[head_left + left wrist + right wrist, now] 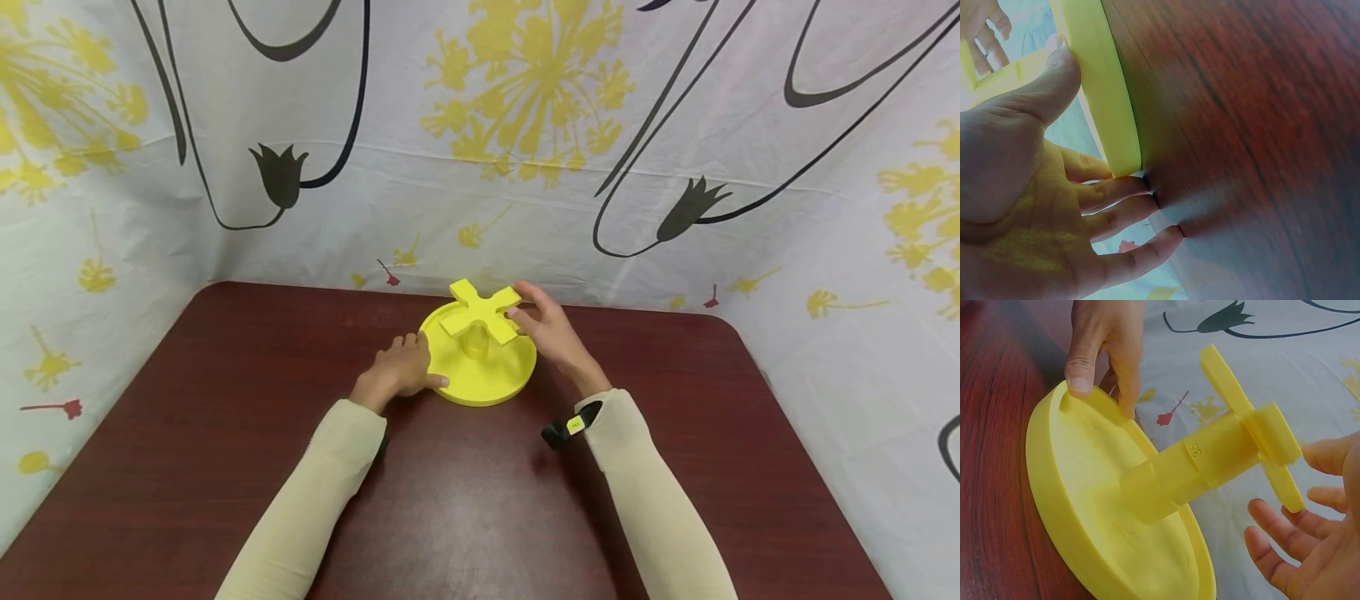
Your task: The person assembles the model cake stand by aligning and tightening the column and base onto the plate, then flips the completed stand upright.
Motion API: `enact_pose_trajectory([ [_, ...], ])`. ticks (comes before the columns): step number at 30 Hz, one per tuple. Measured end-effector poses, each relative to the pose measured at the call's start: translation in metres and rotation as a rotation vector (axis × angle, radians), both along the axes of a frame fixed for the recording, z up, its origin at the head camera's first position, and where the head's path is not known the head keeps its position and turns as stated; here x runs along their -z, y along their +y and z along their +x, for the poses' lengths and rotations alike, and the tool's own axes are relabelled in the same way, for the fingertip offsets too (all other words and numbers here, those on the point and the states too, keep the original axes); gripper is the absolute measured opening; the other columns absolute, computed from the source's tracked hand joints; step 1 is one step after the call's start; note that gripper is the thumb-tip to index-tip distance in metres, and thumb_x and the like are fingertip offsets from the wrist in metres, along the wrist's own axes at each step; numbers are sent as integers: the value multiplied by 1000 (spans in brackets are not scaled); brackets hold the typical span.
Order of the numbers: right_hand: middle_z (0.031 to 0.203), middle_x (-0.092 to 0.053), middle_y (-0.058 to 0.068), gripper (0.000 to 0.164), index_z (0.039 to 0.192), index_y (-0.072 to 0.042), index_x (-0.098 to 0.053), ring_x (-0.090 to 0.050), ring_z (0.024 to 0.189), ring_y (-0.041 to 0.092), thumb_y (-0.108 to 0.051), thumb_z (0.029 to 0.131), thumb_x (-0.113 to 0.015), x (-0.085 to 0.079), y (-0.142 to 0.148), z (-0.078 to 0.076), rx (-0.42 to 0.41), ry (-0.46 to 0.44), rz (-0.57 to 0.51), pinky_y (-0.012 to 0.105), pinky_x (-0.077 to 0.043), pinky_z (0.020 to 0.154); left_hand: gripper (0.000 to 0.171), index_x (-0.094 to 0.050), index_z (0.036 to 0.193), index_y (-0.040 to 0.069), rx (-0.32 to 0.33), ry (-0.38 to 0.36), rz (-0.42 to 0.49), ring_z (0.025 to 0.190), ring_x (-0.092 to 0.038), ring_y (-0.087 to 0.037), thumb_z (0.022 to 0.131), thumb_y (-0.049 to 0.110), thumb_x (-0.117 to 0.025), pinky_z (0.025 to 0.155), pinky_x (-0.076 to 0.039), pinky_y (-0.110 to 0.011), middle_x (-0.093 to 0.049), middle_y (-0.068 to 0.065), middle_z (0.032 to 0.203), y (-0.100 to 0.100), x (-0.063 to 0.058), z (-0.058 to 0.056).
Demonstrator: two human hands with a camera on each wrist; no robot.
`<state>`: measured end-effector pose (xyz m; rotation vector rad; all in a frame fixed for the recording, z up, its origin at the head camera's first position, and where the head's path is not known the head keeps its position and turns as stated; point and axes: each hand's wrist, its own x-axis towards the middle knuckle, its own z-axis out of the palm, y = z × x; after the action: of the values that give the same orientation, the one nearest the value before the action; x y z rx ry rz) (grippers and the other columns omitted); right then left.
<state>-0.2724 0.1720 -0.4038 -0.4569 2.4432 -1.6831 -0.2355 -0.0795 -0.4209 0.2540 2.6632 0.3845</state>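
A yellow round dish [480, 390] with a raised rim stands on the table. From its middle rises a thick post [1207, 453] marked "35", topped by a yellow cross-shaped piece [482, 312]. My left hand [405, 364] holds the dish's rim at the left, its thumb [1080, 372] over the edge. In the left wrist view, the other fingertips of that hand touch the tabletop. My right hand [553, 333] is at the cross's right side, thumb against one arm and curled fingers at another arm's tip. Its outer fingers are apart from the piece.
The dark red wooden table [247, 467] reaches back to a white cloth [352, 208] printed with flowers. This cloth also hangs along both sides. A black strap [573, 425] is on the right wrist, over a beige sleeve [660, 500].
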Motion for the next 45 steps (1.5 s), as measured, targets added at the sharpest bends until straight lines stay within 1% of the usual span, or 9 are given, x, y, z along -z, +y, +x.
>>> enact_pose_trajectory([
  [3,152,-41,13,54,154,-11,-36,-53,127,33,-23,104,-54,0,1,1,40,-13,6,53,-48,98,96,-9,156,-6,1,2,3,148,-20,-42,97,51,-57,113,-28,-59,-18,-27,160,0,0,0],
  [7,139,-51,16,48,149,-9,-44,-59,118,32,-24,104,-53,0,3,1,84,-13,30,51,-51,95,95,-10,156,-7,3,3,2,148,-21,-42,97,51,-58,113,-28,-60,-19,-27,160,0,0,0],
  [18,104,-63,15,31,118,-3,-66,-63,91,26,-29,103,-56,0,4,2,212,-18,27,55,-52,89,96,-9,156,-7,7,0,-18,148,-19,-41,97,52,-57,113,-29,-59,-18,-27,161,1,-1,0],
  [25,91,-62,8,28,106,-1,-70,-63,88,35,-26,101,-60,3,5,2,206,-26,33,50,-54,81,95,-10,156,-7,11,3,-14,148,-21,-42,97,51,-57,112,-30,-60,-19,-28,160,1,-1,0],
  [30,89,-64,5,21,102,-3,-71,-62,87,37,-22,98,-63,4,6,2,148,-32,20,52,-54,81,97,-8,156,-7,5,4,-2,148,-19,-42,97,52,-58,113,-28,-60,-18,-28,160,0,1,-1],
  [35,84,-63,3,19,103,-3,-71,-61,74,21,-20,97,-65,4,7,3,62,-15,9,41,-55,75,97,-8,156,-7,1,4,2,149,-19,-42,97,52,-58,113,-28,-60,-18,-28,160,-1,2,-2],
  [38,80,-60,7,21,102,-1,-70,-58,72,21,-21,97,-65,4,7,4,14,-6,4,37,-54,72,97,-8,156,-7,0,-1,5,149,-18,-42,97,52,-58,113,-28,-60,-18,-28,160,-1,1,-2],
  [42,87,-58,19,32,103,2,-67,-58,81,36,-29,100,-60,5,6,4,80,-2,-22,42,-53,74,97,-9,156,-7,2,0,6,148,-19,-43,97,51,-58,113,-29,-60,-18,-29,160,0,0,-1],
  [45,111,-61,22,42,119,0,-62,-60,102,40,-37,102,-55,5,6,2,165,0,-35,51,-52,87,96,-9,156,-7,2,2,7,148,-19,-43,97,51,-58,113,-29,-60,-18,-29,160,0,0,0],
])
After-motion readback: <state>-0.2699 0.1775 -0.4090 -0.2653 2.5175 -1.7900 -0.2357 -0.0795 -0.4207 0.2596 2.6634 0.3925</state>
